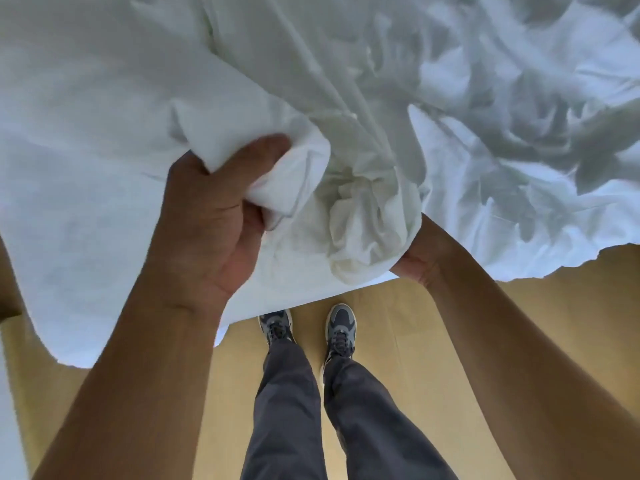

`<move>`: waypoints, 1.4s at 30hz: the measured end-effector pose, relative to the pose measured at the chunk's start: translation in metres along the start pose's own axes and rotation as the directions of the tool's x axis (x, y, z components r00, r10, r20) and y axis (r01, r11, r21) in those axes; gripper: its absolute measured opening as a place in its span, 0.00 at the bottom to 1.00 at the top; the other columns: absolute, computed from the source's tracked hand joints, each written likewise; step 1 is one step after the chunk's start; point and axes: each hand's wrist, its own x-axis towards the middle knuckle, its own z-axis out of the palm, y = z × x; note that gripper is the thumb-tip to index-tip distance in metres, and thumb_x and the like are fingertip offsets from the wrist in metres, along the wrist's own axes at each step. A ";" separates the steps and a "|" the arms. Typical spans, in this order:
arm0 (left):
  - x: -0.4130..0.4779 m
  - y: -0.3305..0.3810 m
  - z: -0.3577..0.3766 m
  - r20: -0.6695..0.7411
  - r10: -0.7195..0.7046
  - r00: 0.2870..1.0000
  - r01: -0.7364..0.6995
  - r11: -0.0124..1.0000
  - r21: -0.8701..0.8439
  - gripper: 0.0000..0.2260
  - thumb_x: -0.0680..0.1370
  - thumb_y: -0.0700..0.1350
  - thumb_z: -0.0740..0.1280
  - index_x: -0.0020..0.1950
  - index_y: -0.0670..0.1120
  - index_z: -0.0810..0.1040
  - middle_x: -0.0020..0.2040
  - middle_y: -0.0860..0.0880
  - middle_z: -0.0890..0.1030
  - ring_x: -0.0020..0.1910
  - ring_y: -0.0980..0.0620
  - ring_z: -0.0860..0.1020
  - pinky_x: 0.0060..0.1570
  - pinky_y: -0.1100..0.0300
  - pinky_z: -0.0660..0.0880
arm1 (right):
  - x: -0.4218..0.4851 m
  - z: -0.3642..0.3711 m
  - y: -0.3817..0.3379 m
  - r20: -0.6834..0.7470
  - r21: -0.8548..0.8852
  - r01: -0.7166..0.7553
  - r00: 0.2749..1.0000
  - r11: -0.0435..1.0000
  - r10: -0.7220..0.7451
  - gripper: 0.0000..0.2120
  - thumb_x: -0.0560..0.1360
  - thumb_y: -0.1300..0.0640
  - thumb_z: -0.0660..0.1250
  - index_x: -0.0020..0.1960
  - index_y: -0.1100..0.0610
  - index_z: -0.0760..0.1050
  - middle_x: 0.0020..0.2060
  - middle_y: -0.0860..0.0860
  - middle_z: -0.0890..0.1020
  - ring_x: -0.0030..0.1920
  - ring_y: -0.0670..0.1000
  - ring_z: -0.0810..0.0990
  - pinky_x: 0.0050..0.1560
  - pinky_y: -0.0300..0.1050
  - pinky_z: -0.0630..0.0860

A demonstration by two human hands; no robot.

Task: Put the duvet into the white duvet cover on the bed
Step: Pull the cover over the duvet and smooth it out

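Two hands, two shoes (341, 327) and one mass of white bedding (104, 98) are shown above a wooden floor (433, 341). The left hand (211, 230) is closed round a bunched fold of the bedding, thumb on top. The fingers of the right hand (420, 263) are hidden under a crumpled knot just right of that fold, so its grip cannot be told. The bedding is spread far, left and right of both hands. Duvet and cover cannot be told apart.
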 end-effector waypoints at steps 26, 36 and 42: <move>0.047 -0.093 -0.007 0.097 -0.379 0.920 0.336 0.893 0.299 0.20 0.74 0.22 0.61 0.61 0.38 0.77 0.55 0.37 0.82 0.53 0.43 0.81 0.53 0.49 0.78 | 0.006 0.061 0.053 -0.708 -0.309 0.089 0.644 0.947 -0.291 0.13 0.60 0.57 0.72 0.42 0.44 0.86 0.39 0.46 0.87 0.42 0.50 0.87 0.47 0.51 0.84; 0.042 -0.079 -0.003 0.156 -0.514 0.843 0.503 0.858 0.105 0.15 0.81 0.38 0.57 0.66 0.44 0.76 0.56 0.43 0.81 0.56 0.44 0.80 0.52 0.54 0.77 | 0.021 0.081 0.058 -0.797 -0.299 -0.018 0.555 0.954 -0.239 0.07 0.64 0.57 0.73 0.42 0.52 0.82 0.33 0.50 0.84 0.35 0.50 0.81 0.35 0.44 0.80; 0.028 -0.065 -0.004 0.193 -0.373 0.908 0.315 0.909 0.272 0.28 0.76 0.58 0.69 0.71 0.45 0.74 0.65 0.44 0.81 0.65 0.45 0.79 0.67 0.42 0.74 | 0.022 0.082 0.061 -0.774 -0.284 -0.007 0.593 0.959 -0.225 0.03 0.64 0.56 0.74 0.38 0.53 0.83 0.32 0.48 0.85 0.29 0.44 0.80 0.27 0.37 0.76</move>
